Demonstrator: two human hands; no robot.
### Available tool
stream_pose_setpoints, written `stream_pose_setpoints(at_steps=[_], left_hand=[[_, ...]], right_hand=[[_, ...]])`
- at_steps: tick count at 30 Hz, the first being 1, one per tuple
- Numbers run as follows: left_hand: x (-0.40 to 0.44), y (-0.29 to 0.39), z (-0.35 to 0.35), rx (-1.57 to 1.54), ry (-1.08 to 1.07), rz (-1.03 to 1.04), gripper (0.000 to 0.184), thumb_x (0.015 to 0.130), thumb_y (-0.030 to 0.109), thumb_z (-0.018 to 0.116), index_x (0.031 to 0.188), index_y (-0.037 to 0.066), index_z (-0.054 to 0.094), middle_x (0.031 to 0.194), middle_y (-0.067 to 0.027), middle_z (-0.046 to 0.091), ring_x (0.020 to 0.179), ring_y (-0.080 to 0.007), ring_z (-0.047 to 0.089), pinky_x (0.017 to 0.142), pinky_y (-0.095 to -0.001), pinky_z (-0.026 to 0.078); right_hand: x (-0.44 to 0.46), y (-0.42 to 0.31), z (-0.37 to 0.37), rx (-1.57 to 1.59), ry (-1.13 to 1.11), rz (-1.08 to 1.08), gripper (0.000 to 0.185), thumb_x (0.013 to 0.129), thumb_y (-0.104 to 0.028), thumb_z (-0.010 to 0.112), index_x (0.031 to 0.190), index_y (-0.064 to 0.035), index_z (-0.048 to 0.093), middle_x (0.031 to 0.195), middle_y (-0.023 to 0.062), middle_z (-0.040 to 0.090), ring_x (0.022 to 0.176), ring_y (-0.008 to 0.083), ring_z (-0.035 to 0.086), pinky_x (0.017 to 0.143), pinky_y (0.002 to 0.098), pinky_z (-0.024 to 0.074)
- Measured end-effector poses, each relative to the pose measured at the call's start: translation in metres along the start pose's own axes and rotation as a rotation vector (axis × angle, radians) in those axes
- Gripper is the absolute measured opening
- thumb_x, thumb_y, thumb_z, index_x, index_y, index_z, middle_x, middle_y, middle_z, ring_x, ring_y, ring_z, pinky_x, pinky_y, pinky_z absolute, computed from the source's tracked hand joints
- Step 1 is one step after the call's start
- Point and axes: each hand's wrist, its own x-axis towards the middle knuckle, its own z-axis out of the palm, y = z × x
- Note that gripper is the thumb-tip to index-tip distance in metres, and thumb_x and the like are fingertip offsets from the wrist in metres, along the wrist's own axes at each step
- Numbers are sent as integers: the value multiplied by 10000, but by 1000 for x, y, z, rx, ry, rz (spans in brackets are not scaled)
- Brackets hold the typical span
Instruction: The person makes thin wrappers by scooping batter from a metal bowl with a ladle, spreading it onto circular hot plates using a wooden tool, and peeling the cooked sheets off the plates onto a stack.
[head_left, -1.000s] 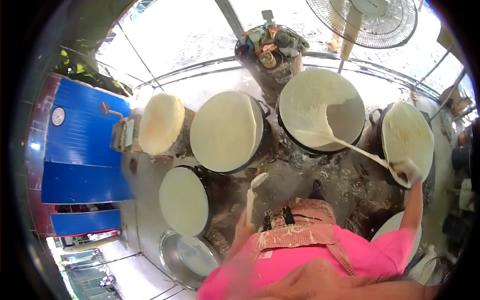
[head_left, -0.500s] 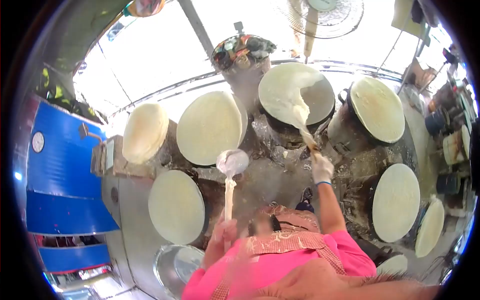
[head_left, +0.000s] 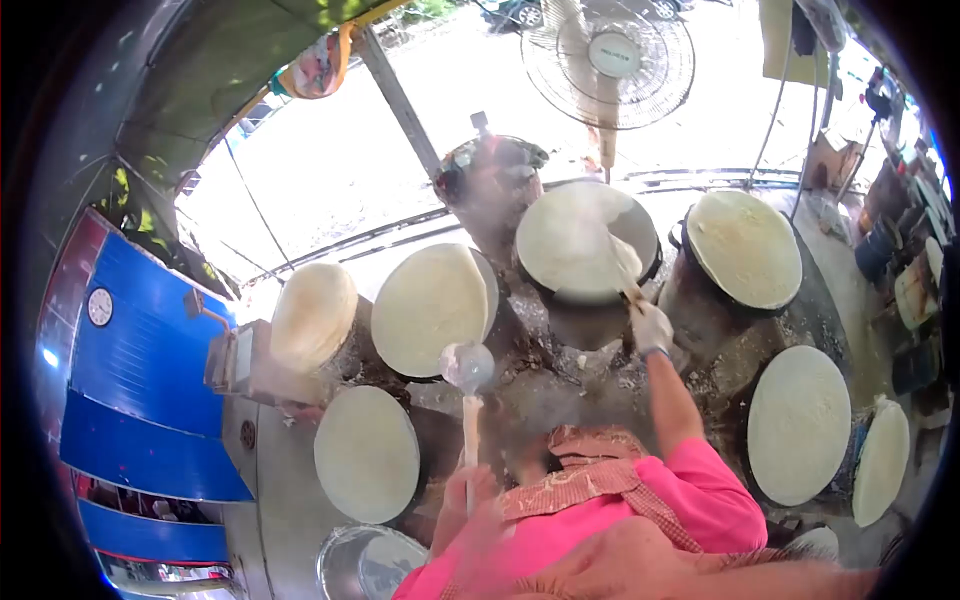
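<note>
- Leftward, our left hand (head_left: pixel 470 488) clasped the ladle (head_left: pixel 471 415), its long axis pointing away
- Centrally, over the round pan (head_left: pixel 640 232), the spatula (head_left: pixel 627 266) slanted forward and leftward from our grip
- Rightward, our right hand (head_left: pixel 652 328), the nearer one, was clamped on the spatula

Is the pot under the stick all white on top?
No, only partly: a greyer patch shows at the right of the pot, beside the pale layer.

Hands (head_left: pixel 651 328): two
Long-handled ladle (head_left: pixel 467 368): one
Stick (head_left: pixel 633 295): one
Large pale rounds (head_left: pixel 798 425): seven plain to see — an eighth partly hidden
Metal basin (head_left: pixel 338 560): one
Checked apron (head_left: pixel 575 490): one
Wristband (head_left: pixel 656 351): one
Electric fan (head_left: pixel 614 54): one
Wall clock (head_left: pixel 100 307): one
</note>
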Motion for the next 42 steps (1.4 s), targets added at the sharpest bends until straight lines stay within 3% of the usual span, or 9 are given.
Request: stream_pose_setpoints(at_steps=[6, 10, 23, 26, 29, 32, 38, 39, 42], left_hand=[[52, 8, -69, -53, -156, -225, 293, 894, 119, 490, 1186, 136, 470, 654, -21, 418, 492, -102, 374, 435, -222, 361], [40, -11, 27, 143, 234, -37, 168, 911, 150, 470, 753, 94, 453, 525, 21, 367, 423, -78, 350, 397, -209, 326], [117, -10, 6, -178, -2, -573, 257, 903, 188, 479, 669, 119, 398, 461, 50, 332, 384, -63, 333, 364, -209, 299], [119, -29, 3, 42, 314, -415, 269, 906, 196, 469, 659, 122, 391, 453, 46, 327, 378, -70, 329, 365, -216, 306], [126, -53, 0, 264, 588, -202, 282, 908, 204, 459, 648, 125, 385, 444, 43, 323, 373, -76, 326, 367, -223, 314], [126, -58, 32, 354, 689, -237, 288, 913, 210, 444, 643, 129, 383, 447, 38, 316, 365, -87, 318, 371, -236, 321], [137, -38, 31, 325, 613, -235, 289, 916, 197, 447, 643, 130, 379, 460, 41, 319, 371, -80, 315, 370, -226, 310], [144, -32, 31, 288, 558, -250, 289, 916, 195, 447, 642, 130, 379, 462, 42, 320, 372, -78, 315, 370, -225, 308], [167, -13, 37, 165, 407, -307, 290, 917, 189, 448, 642, 130, 377, 469, 43, 321, 375, -75, 314, 369, -220, 303]], right_hand=[[-26, 32, 28, -50, -167, -166, 258, 852, -375, 574, 898, -140, 671, 804, 175, 645, 803, 352, 631, 709, 458, 492], [41, 43, -11, 31, 16, -111, 382, 892, -424, 475, 828, -106, 677, 812, 174, 647, 786, 357, 629, 691, 483, 482], [100, 43, -10, 6, -4, -137, 240, 849, -327, 583, 830, -101, 659, 784, 169, 639, 770, 348, 622, 665, 455, 474], [47, 84, -11, -307, -243, -368, 282, 837, -385, 589, 932, -136, 682, 886, 144, 657, 786, 316, 641, 679, 466, 501], [89, 179, 43, 247, -102, -101, 309, 858, -407, 575, 970, -138, 678, 916, 150, 656, 835, 324, 635, 721, 449, 493], [165, 71, -9, 79, -161, 46, 359, 878, -419, 525, 1034, -129, 667, 1009, 187, 637, 943, 364, 605, 790, 436, 474], [188, 82, 17, 307, -103, -192, 214, 840, -204, 589, 830, -27, 710, 695, 73, 654, 603, 63, 571, 552, 277, 461], [159, 91, 59, 901, -53, 134, 226, 800, -219, 645, 850, -8, 709, 722, 91, 672, 639, 80, 597, 614, 262, 467], [109, 25, 17, 435, -306, -13, 325, 748, -300, 650, 962, -59, 692, 879, 195, 661, 844, 322, 654, 756, 362, 495]])
